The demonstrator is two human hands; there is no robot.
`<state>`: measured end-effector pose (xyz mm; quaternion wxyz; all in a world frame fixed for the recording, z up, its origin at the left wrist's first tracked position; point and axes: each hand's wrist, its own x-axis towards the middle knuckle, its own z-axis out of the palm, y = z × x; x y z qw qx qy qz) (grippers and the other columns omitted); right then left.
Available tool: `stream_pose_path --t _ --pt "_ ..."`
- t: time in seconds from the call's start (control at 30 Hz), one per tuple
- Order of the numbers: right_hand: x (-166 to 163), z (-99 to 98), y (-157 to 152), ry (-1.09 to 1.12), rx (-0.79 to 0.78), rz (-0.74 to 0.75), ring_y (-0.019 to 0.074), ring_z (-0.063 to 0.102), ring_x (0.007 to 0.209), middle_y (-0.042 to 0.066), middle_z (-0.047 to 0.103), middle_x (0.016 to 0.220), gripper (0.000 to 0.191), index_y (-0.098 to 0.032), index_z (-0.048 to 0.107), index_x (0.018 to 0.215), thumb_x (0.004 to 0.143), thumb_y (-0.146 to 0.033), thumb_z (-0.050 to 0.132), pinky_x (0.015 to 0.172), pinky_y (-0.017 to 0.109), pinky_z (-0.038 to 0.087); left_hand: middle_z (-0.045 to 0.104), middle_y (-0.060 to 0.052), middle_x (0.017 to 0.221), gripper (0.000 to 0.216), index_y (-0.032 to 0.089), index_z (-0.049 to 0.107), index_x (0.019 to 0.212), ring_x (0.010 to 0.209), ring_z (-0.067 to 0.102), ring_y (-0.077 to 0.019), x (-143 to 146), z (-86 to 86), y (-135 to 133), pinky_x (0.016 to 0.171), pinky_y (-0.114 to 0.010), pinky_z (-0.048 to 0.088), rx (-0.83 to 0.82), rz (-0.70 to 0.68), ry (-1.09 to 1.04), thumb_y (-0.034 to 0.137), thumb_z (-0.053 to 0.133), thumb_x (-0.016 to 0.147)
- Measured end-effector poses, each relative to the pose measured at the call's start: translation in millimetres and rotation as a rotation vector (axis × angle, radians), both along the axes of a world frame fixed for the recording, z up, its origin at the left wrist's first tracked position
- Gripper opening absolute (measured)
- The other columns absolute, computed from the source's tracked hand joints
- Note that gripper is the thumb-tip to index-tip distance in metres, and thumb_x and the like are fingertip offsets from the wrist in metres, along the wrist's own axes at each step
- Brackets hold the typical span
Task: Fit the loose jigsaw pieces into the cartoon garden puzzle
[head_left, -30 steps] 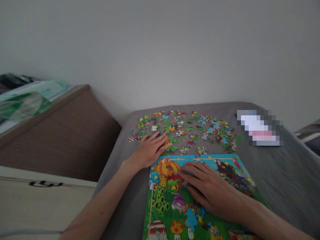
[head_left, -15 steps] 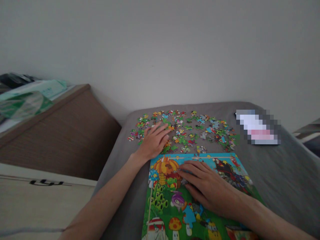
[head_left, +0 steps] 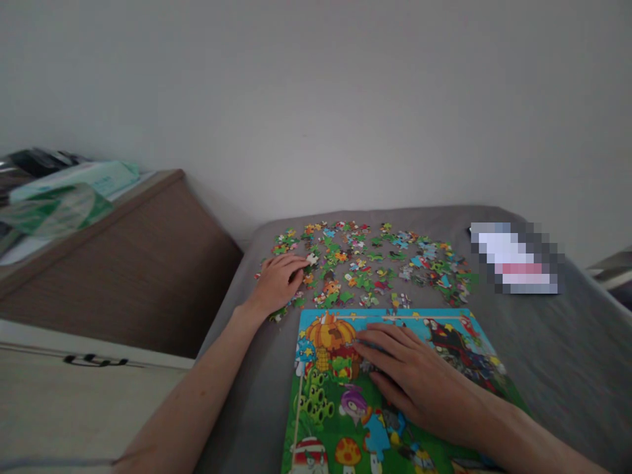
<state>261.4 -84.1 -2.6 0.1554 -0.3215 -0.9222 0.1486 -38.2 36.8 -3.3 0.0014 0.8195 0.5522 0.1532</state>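
A colourful puzzle board point(head_left: 345, 408) with a cartoon garden picture lies on the grey surface point(head_left: 557, 349) in front of me. Beyond it, several loose puzzle pieces point(head_left: 375, 263) are scattered in a wide band. My left hand point(head_left: 279, 283) rests at the left end of that band with its fingers curled, and a whitish piece point(head_left: 311, 259) shows at its fingertips. My right hand point(head_left: 415, 378) lies flat on the board, fingers stretched out toward the orange pumpkin house point(head_left: 328, 332).
A brown wooden cabinet point(head_left: 123, 263) stands to the left, with green plastic packaging point(head_left: 54, 204) on top. A pale drawer front with a dark handle point(head_left: 93, 361) sits below it. A blurred-out item point(head_left: 516, 258) lies at the far right of the grey surface. A plain wall rises behind.
My left hand has pulled back to the left from the pile's middle and its fingers have curled in. My right hand has stayed flat on the board.
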Motion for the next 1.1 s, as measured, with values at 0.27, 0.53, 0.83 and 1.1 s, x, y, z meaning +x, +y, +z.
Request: stream_pose_path --t 0.27,0.53,0.83,1.1 --pt "-1.6 1.8 -0.3 0.007 -0.038 -0.01 0.025 0.05 0.127 0.004 0.06 0.136 0.037 -0.023 0.057 0.136 0.101 -0.022 0.043 0.109 0.049 0.043 0.048 -0.002 0.151 0.043 0.023 0.052 0.141 0.142 0.04 -0.0215 13.7 -0.1 4.2 0.117 -0.042 0.029 -0.037 -0.059 0.02 0.037 0.037 0.103" --pt "-1.5 2.1 -1.8 -0.046 -0.007 -0.005 0.0254 0.051 0.129 0.005 0.06 0.138 0.04 -0.02 0.055 0.138 0.099 -0.019 0.045 0.108 0.049 0.046 0.025 0.0 0.162 0.059 0.025 0.029 0.156 0.151 0.018 -0.0227 16.2 -0.4 -13.7 0.122 -0.048 0.014 -0.234 -0.055 0.156 0.053 0.018 0.105" --pt "-1.2 7.2 0.2 -0.07 -0.051 0.002 0.0256 0.052 0.129 0.006 0.06 0.14 0.042 -0.02 0.055 0.139 0.097 -0.019 0.047 0.107 0.049 0.047 0.035 0.002 0.158 0.052 0.027 0.044 0.148 0.148 0.029 -0.024 9.8 5.3 -23.2 0.119 -0.052 0.023 -0.213 -0.034 0.146 0.049 0.024 0.105" --pt "0.7 5.7 0.0 -0.088 -0.137 -0.013 0.025 0.048 0.134 0.005 0.056 0.145 0.043 -0.022 0.053 0.141 0.099 -0.022 0.045 0.111 0.051 0.043 0.043 0.0 0.155 0.046 0.026 0.057 0.137 0.147 0.031 -0.023 -12.6 6.8 -10.2 0.118 -0.046 0.027 -0.035 0.103 0.083 0.042 0.028 0.105"
